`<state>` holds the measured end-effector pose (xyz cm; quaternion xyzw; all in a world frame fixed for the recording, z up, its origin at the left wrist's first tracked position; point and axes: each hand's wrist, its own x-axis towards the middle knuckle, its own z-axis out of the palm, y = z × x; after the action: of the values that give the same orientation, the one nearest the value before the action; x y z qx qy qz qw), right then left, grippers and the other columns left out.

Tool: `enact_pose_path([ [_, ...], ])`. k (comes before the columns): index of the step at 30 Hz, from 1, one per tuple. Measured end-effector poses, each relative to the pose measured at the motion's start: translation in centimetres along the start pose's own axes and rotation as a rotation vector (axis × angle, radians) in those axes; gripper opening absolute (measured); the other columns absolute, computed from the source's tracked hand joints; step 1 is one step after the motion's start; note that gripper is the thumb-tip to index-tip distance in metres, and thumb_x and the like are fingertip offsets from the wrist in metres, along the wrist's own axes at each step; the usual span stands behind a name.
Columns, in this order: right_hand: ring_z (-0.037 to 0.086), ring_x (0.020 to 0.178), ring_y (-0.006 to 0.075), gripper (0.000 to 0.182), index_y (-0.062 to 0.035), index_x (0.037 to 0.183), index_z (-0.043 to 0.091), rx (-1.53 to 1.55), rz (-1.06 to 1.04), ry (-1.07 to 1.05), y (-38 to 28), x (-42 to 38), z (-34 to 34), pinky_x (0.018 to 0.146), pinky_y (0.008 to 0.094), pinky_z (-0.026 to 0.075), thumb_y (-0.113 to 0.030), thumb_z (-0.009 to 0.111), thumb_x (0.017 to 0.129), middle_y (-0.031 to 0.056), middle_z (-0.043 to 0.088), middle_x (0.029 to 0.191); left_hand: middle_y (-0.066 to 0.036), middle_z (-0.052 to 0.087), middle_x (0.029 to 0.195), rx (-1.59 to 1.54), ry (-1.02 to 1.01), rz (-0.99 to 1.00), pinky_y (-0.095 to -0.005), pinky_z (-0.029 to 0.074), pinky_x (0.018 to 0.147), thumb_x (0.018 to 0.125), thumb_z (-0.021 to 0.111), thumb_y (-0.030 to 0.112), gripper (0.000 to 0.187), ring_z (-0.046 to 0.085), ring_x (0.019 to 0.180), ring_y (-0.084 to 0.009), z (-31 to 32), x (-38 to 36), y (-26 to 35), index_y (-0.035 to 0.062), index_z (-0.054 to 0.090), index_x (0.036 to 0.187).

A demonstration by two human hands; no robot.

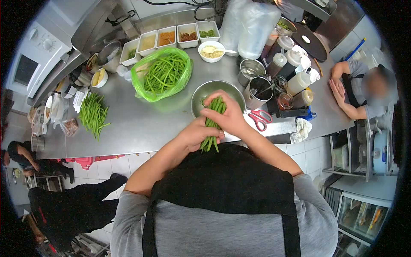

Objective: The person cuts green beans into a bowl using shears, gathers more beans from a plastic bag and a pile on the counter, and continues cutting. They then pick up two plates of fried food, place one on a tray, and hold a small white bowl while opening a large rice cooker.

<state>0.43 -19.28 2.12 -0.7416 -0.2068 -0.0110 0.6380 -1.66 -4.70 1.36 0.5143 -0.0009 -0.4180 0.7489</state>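
A bunch of green beans (210, 143) is gripped in both my hands, close to my apron at the counter's front edge. My left hand (196, 132) is wrapped round the lower part of the bunch. My right hand (231, 115) closes round its upper part, thumb across the beans. Just beyond and partly beneath my right hand is a metal bowl (198, 92), its inside partly hidden. More green beans fill an open green plastic bag (140, 85) at the back left. Another pile of green beans (93, 112) lies on the counter farther left.
Red-handled scissors (261, 119) lie right of the bowl, near a metal container (253, 102). Squeeze bottles (298, 82) crowd the right. White tubs (147, 43) and a white bowl (204, 55) line the back. A co-worker's hands (338, 91) rest at the right; another person (72, 212) stands behind left.
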Motion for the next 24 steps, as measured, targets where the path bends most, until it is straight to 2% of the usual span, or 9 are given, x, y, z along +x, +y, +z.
enact_pose_path([
  [2,0.051,0.104,0.0195,0.044,-0.0001,0.113,0.051,0.399,-0.013,-0.041,0.9,0.7,-0.8,0.091,0.033,0.039,-0.036,0.055,0.088,0.0113,0.056,0.108,-0.008,0.059,0.077,-0.074,-0.05,-0.037,-0.0271,0.048,0.057,0.075,0.063,0.003,0.035,0.057,0.063,-0.0157,0.3,-0.6,0.3,-0.0011,0.052,0.108],
  [3,0.044,0.116,0.0222,0.065,0.0018,0.123,0.046,0.442,0.008,-0.107,0.4,1.1,-1.4,0.099,0.0355,0.032,-0.054,0.037,0.09,0.0161,0.052,0.121,-0.008,0.059,0.078,-0.081,-0.054,-0.043,-0.0274,0.049,0.058,0.076,0.063,0.004,0.035,0.058,0.064,-0.0156,0.4,-0.7,0.4,-0.0009,0.052,0.108],
  [6,0.043,0.118,0.0234,0.075,0.0011,0.126,0.045,0.491,0.056,-0.342,0.8,1.4,-2.4,0.101,0.0376,0.029,-0.061,0.028,0.089,0.0173,0.05,0.125,-0.008,0.059,0.081,-0.112,-0.068,-0.053,-0.0286,0.049,0.06,0.076,0.064,0.006,0.036,0.059,0.067,-0.0165,0.7,-0.9,0.8,-0.0003,0.052,0.109],
  [10,0.038,0.124,0.0262,0.083,-0.0015,0.127,0.047,0.195,0.056,-0.578,0.2,1.5,-3.3,0.105,0.0384,0.022,-0.068,0.021,0.085,0.0161,0.047,0.129,-0.009,0.06,0.086,-0.178,-0.083,-0.055,-0.0307,0.05,0.065,0.073,0.066,0.004,0.039,0.062,0.075,-0.021,0.7,-1.0,0.3,0.0007,0.052,0.109],
  [14,0.055,0.104,0.0266,0.052,-0.0062,0.111,0.061,-0.119,-0.355,0.066,-1.9,-0.6,-4.2,0.095,0.0369,0.036,-0.046,0.034,0.093,0.014,0.061,0.108,-0.01,0.06,0.09,-0.18,-0.103,0.0,-0.0328,0.052,0.071,0.071,0.067,0.001,0.041,0.063,0.082,-0.0254,0.2,-0.7,-1.2,0.0013,0.051,0.109],
  [16,0.061,0.083,0.0251,0.025,-0.0034,0.094,0.066,-0.356,-0.007,0.245,-2.1,-4.1,-9.0,0.076,0.0353,0.047,-0.024,0.054,0.086,0.0127,0.063,0.09,-0.011,0.06,0.09,-0.154,-0.096,0.001,-0.0335,0.052,0.069,0.07,0.066,0.0,0.042,0.063,0.08,-0.0252,0.1,-1.0,-1.6,0.0014,0.05,0.11],
  [18,0.062,0.075,0.023,0.011,0.0015,0.087,0.062,-0.669,0.124,0.242,-0.3,-6.6,-10.9,0.065,0.031,0.048,0.0,0.058,0.077,0.0132,0.061,0.087,-0.011,0.061,0.09,-0.169,-0.074,-0.002,-0.0328,0.052,0.067,0.071,0.064,-0.002,0.042,0.064,0.078,-0.0244,-0.1,-1.3,-1.3,0.0011,0.049,0.11],
  [21,0.059,0.079,0.0328,0.019,-0.0003,0.094,0.062,-0.926,0.15,0.197,4.5,-10.1,-10.6,0.072,0.0381,0.048,-0.006,0.06,0.076,0.0166,0.06,0.089,-0.011,0.061,0.091,-0.209,-0.057,0.036,-0.0261,0.05,0.055,0.074,0.062,-0.002,0.04,0.062,0.068,-0.0187,-0.8,-1.3,-1.1,0.002,0.047,0.11],
  [24,0.058,0.081,0.0335,0.029,-0.0005,0.102,0.059,-1.118,0.041,0.281,7.4,-11.5,-9.5,0.075,0.0406,0.047,-0.008,0.062,0.074,0.0177,0.059,0.091,-0.009,0.06,0.086,-0.174,0.017,0.052,-0.0239,0.045,0.05,0.079,0.063,0.005,0.03,0.056,0.059,-0.0144,-0.7,-1.6,-0.8,0.003,0.048,0.105],
])
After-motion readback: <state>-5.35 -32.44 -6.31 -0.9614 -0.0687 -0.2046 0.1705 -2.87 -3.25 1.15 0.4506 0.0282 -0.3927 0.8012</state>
